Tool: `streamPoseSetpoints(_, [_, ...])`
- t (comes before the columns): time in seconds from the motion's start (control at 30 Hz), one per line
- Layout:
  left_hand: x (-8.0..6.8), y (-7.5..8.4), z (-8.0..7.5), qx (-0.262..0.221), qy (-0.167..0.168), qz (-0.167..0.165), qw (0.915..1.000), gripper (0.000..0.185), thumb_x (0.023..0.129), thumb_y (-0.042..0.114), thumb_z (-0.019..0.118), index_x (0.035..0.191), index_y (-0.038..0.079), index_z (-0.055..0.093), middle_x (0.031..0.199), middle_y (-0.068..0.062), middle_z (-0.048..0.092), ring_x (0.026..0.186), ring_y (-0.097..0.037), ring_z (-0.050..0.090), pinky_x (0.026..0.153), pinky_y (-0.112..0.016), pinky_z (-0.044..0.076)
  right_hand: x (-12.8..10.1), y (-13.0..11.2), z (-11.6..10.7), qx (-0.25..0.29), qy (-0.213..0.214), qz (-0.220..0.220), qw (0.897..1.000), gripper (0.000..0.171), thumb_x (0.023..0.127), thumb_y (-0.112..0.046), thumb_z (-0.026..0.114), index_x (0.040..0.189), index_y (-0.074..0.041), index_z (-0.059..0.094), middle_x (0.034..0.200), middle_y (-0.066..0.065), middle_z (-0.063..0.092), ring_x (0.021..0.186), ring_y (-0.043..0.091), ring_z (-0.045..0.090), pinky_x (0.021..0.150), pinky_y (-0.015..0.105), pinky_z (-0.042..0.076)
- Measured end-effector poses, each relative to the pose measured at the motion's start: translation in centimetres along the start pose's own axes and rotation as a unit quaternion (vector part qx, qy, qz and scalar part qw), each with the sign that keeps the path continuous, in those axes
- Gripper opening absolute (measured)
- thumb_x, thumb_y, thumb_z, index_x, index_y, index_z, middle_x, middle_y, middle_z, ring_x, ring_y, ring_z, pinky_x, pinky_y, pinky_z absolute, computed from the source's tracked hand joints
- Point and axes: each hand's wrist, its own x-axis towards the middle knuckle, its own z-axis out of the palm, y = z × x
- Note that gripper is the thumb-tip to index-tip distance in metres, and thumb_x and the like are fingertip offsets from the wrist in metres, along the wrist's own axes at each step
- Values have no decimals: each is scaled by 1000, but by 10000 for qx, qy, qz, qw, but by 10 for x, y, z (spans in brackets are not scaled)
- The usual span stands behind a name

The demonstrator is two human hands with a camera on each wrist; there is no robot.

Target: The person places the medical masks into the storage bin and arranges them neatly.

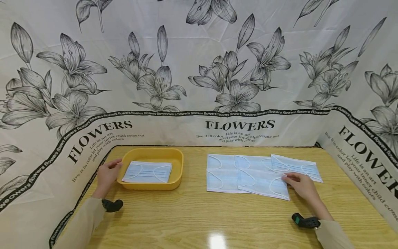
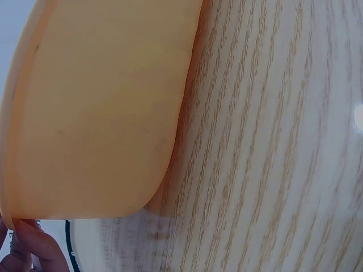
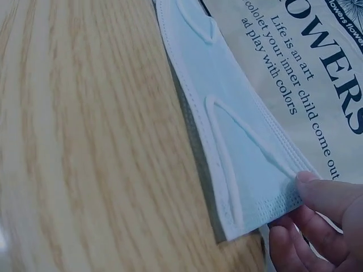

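A yellow plastic tub (image 1: 150, 186) stands on the left of the table with a light blue face mask (image 1: 147, 172) lying flat in it. My left hand (image 1: 109, 172) pinches the tub's left rim, thumb against the wall in the left wrist view. On the right, several face masks lie overlapping in two rows. My right hand (image 1: 300, 185) pinches the right end of the front-row mask (image 1: 264, 183) between thumb and fingers. In the right wrist view that mask (image 3: 255, 164) shows its white ear loop, and its held end is lifted off the wood.
Behind the held mask lie other masks, one (image 1: 295, 166) slanting out to the right at the back. A flower-printed cloth (image 1: 174, 128) walls the wooden table (image 1: 192, 218) at the back and sides. Black wrist devices sit on both forearms.
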Motion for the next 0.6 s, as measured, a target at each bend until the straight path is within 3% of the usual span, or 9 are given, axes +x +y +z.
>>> streamPoseSetpoints(0.6, [2, 0, 1, 118, 21, -43, 9999, 35, 98, 22, 54, 125, 3, 64, 117, -24, 62, 93, -26, 58, 54, -19, 46, -4, -6, -7, 573, -38, 260, 9980, 51, 98, -33, 55, 123, 12, 58, 110, 23, 67, 69, -6, 57, 62, 20, 53])
